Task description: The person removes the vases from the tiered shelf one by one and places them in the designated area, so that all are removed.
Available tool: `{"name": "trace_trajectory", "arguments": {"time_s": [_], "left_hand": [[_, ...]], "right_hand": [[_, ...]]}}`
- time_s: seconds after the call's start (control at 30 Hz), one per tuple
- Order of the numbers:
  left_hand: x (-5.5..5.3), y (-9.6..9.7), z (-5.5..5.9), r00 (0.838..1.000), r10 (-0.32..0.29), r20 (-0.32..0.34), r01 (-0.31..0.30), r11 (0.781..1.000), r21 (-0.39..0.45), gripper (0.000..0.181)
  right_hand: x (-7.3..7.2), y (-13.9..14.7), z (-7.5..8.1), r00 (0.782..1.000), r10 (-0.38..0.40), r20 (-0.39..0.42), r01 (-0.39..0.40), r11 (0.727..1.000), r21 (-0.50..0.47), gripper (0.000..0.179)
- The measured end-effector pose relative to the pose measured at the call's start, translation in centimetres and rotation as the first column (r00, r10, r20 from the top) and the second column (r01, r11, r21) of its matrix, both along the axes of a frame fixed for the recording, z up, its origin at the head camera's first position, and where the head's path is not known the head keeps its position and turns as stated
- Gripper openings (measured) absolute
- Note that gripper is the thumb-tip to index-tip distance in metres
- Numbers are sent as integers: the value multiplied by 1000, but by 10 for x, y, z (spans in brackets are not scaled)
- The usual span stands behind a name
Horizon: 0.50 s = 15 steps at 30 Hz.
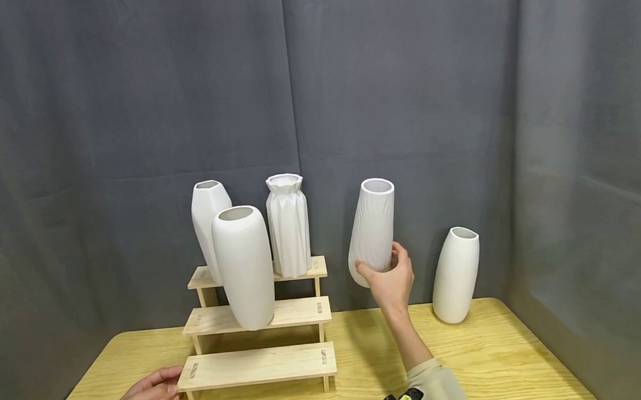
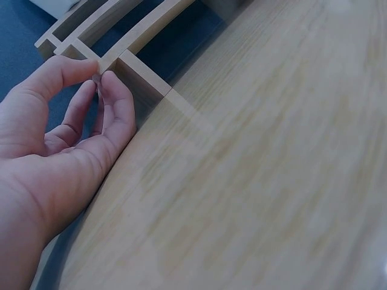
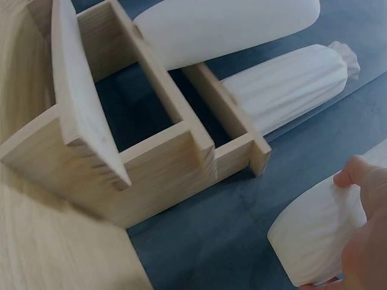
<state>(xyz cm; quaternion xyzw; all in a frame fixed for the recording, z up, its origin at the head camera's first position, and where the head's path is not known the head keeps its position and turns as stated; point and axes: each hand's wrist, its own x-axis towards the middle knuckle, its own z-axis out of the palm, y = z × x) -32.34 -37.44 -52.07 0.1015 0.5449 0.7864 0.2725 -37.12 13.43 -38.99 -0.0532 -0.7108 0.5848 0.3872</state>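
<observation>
My right hand (image 1: pixel 393 283) grips a white vase with a wavy ribbed surface (image 1: pixel 372 227) round its lower part, tilted slightly and held up off the table. In the right wrist view this vase (image 3: pixel 320 229) shows at the lower right with my fingers round it. My left hand (image 1: pixel 149 397) pinches the left end of the lowest step of a three-step wooden stand (image 1: pixel 258 367); thumb and fingertips meet at the board's corner in the left wrist view. On the top step stand a faceted vase (image 1: pixel 206 223) and a pleated vase (image 1: pixel 289 231). A smooth vase (image 1: pixel 245 269) stands on the middle step.
Another white vase (image 1: pixel 457 277) stands on the table's right side, near the back edge. The wooden table (image 1: pixel 499 359) has rounded back corners. Grey curtains (image 1: pixel 402 101) hang behind it and along both sides.
</observation>
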Motion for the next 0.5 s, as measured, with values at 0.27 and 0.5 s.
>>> {"name": "trace_trajectory", "arguments": {"time_s": [0.27,0.5], "left_hand": [[-2,1,-3,1000,-23,1,23,999,27,25],[-3,-2,-3,1000,-22,6,22,1000,12,25]], "right_hand": [[-7,6,-15,996,-84,37,84,996,1,83],[-14,13,-33,983,-164,80,165,986,2,80]]}}
